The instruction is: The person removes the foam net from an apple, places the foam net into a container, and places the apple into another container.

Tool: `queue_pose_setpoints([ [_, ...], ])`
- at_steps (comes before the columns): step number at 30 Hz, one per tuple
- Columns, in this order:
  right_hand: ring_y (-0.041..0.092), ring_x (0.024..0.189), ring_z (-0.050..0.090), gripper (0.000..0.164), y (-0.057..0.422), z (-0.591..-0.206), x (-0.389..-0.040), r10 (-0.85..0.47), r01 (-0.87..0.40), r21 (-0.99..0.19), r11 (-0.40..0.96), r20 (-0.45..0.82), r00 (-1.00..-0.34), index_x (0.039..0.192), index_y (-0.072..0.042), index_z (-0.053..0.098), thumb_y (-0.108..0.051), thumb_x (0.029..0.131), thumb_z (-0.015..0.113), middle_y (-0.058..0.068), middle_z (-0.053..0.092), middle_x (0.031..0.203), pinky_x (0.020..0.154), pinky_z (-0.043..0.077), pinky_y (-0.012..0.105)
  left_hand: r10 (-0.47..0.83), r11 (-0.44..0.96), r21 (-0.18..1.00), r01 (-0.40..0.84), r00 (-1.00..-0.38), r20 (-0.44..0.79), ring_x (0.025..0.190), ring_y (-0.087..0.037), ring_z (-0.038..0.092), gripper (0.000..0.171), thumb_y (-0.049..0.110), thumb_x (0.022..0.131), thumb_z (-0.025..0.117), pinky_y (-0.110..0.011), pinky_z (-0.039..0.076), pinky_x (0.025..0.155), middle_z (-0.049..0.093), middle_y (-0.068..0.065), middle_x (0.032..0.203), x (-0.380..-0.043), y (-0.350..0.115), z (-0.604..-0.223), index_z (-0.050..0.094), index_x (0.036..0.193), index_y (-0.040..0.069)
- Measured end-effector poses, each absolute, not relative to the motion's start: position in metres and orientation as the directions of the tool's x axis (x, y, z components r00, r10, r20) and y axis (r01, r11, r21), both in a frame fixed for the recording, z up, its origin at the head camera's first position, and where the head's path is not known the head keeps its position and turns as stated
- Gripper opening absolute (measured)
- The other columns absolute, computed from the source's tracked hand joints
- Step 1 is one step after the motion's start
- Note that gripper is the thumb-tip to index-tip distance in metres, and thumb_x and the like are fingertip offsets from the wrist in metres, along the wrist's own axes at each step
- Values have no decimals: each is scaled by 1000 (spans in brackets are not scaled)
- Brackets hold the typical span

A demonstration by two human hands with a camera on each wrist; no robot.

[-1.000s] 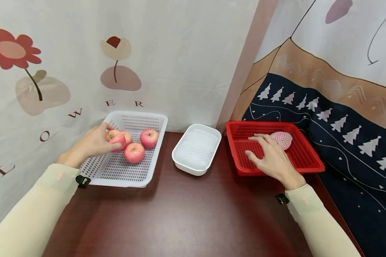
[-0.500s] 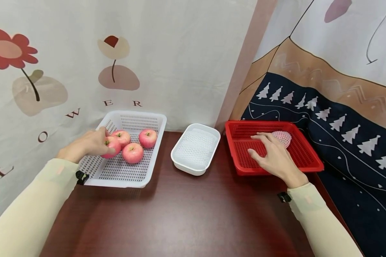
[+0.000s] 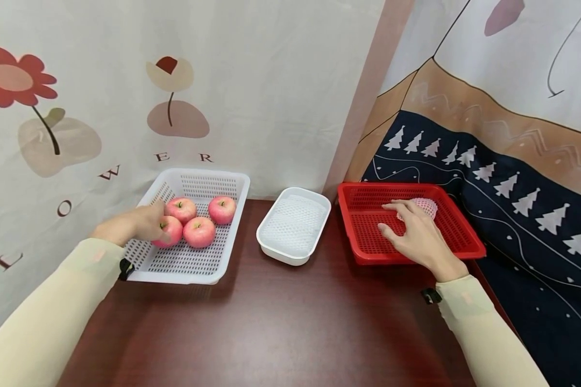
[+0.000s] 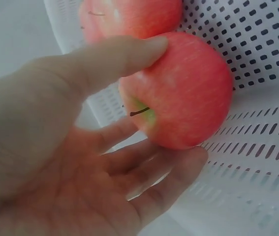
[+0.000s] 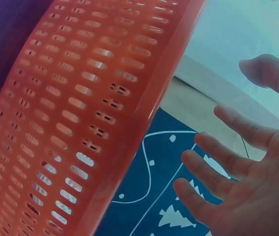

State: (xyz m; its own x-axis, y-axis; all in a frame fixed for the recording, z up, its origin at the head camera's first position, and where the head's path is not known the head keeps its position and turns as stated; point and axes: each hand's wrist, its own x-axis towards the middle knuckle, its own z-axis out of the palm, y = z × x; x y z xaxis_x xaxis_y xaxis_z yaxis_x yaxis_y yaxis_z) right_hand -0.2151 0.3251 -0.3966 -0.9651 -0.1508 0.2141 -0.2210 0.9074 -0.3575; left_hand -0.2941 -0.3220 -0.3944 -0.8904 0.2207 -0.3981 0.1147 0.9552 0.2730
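Note:
My left hand [image 3: 137, 221] is at the left side of the white perforated basket [image 3: 181, 275] and grips a red apple [image 3: 173, 231]. The left wrist view has the thumb lying across the top of this apple [image 4: 193, 88], with fingers curled along its other side. Three more apples [image 3: 199, 233] sit close by in the same basket. Over the red perforated basket [image 3: 368, 257] my right hand [image 3: 420, 239] hovers with spread fingers, holding nothing. A pink foam fruit net [image 3: 426, 207] lies in that basket, partly covered by the hand. In the right wrist view the fingers [image 5: 228, 162] are apart from the rim.
Between the baskets stands a small white tray [image 3: 266, 248] with a white netted lining. All three containers rest on a dark brown table [image 3: 281, 322]. A printed cloth [image 3: 271, 107] hangs close behind them, and a dark tree-patterned cloth [image 3: 494, 226] borders the right side.
The left hand has brought its apple leftward, then down toward the front, uncovering the apple behind. The right hand has shifted slightly right over the red basket, still empty.

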Motion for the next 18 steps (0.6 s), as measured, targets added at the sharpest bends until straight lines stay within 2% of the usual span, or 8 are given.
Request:
queue_pose_setpoints([
  [5, 49, 149, 59, 63, 327, -394, -214, -135, -202, -365, 909, 201, -970, 165, -13, 62, -37, 109, 78, 25, 51, 177, 119, 54, 79, 242, 948, 296, 114, -864, -441, 131, -57, 58, 112, 29, 99, 92, -78, 49, 121, 55, -46, 154, -296, -322, -396, 20, 168, -23],
  [8, 50, 153, 55, 63, 328, -394, -214, -132, -198, -366, 910, 196, -972, 165, -12, 62, -37, 109, 78, 25, 51, 177, 122, 51, 81, 224, 950, 301, 81, -850, -477, 129, -56, 60, 108, 30, 98, 93, -74, 54, 116, 54, -45, 154, -297, -321, -396, 25, 166, -19],
  [12, 50, 156, 53, 63, 329, -393, -213, -131, -196, -364, 911, 196, -972, 165, -13, 62, -36, 109, 78, 25, 51, 177, 124, 49, 82, 208, 960, 270, 78, -842, -498, 128, -55, 61, 101, 30, 97, 94, -72, 54, 115, 54, -45, 153, -298, -318, -395, 32, 163, -15],
  [18, 52, 160, 49, 63, 331, -393, -213, -130, -193, -354, 915, 194, -972, 165, -13, 62, -37, 108, 78, 25, 51, 177, 127, 45, 83, 225, 963, 243, 119, -849, -477, 133, -58, 59, 106, 30, 96, 94, -80, 49, 120, 57, -45, 154, -295, -316, -392, 30, 167, -17],
])
